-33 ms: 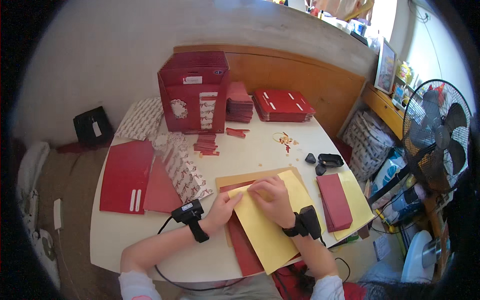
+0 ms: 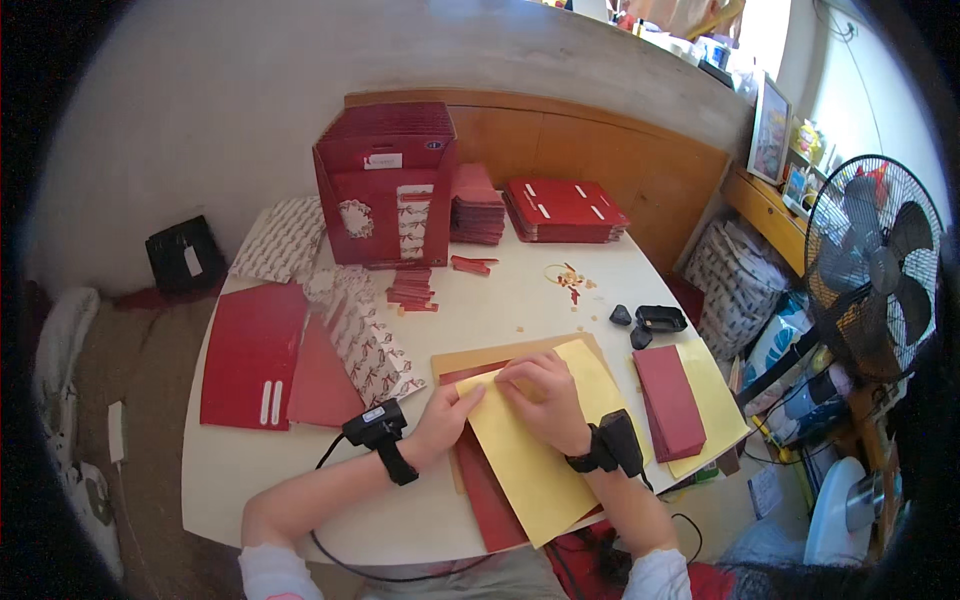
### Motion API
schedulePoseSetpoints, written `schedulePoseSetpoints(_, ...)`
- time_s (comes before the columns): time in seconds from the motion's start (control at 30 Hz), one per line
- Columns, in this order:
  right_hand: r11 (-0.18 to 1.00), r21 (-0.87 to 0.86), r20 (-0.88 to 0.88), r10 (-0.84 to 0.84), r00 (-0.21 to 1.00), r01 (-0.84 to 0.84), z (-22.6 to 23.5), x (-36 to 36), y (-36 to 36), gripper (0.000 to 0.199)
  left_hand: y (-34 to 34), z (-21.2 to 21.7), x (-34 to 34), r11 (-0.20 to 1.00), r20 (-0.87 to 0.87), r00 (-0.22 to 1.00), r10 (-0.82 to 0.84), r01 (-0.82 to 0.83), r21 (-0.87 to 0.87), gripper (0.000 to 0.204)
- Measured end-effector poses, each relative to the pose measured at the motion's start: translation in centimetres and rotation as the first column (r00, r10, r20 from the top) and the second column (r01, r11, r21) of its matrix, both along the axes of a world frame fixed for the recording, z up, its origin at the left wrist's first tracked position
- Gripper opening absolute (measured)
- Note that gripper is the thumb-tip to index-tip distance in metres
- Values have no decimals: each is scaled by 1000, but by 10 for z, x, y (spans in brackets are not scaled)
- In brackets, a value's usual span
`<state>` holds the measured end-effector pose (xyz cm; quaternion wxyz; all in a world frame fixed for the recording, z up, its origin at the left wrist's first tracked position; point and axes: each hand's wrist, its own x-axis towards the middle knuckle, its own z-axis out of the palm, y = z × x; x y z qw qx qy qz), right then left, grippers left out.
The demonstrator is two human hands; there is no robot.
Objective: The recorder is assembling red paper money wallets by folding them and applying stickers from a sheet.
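Observation:
A yellow sheet of paper (image 2: pixel 535 465) lies aslant in front of me, over a dark red sheet (image 2: pixel 488 500) and a tan board (image 2: pixel 585 345). The left edge of the yellow sheet is pinched near its top in my left hand (image 2: pixel 445 420), with the thumb on the upper face. My right hand (image 2: pixel 548 395) rests on the same sheet, its fingers curled and the fingertips together beside my left thumb. What those fingertips hold, if anything, is hidden. Black devices are strapped to both wrists.
At the back stand a dark red folder box (image 2: pixel 385 185), a stack of red pieces (image 2: pixel 478 205) and red folders (image 2: pixel 568 208). Patterned sheets (image 2: pixel 365 330) and a red cover (image 2: pixel 252 355) lie left. Red cards (image 2: pixel 670 400) lie right, near a black case (image 2: pixel 661 319) and a fan (image 2: pixel 875 265).

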<state>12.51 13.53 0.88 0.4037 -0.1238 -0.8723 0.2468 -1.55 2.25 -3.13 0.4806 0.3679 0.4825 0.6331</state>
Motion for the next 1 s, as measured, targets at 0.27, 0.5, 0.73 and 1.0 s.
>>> schedulePoseSetpoints(0.27,1000,2,-8,24,1000,-24,-1,3,-4,11,-6,3,6,999,-74,997,-1,5,47,30)
schedulePoseSetpoints(0.5,997,49,-10,64,998,-64,-1,7,-5,16,-15,0,12,984,-181,979,95,-64,166,27)
schedulePoseSetpoints(0.73,988,81,-66,136,989,-131,-4,5,-8,16,-21,2,18,964,-225,956,187,-134,230,18)
schedulePoseSetpoints(1.0,986,51,-76,165,983,-161,-1,6,-11,13,-21,1,17,961,-275,946,173,-101,258,15)
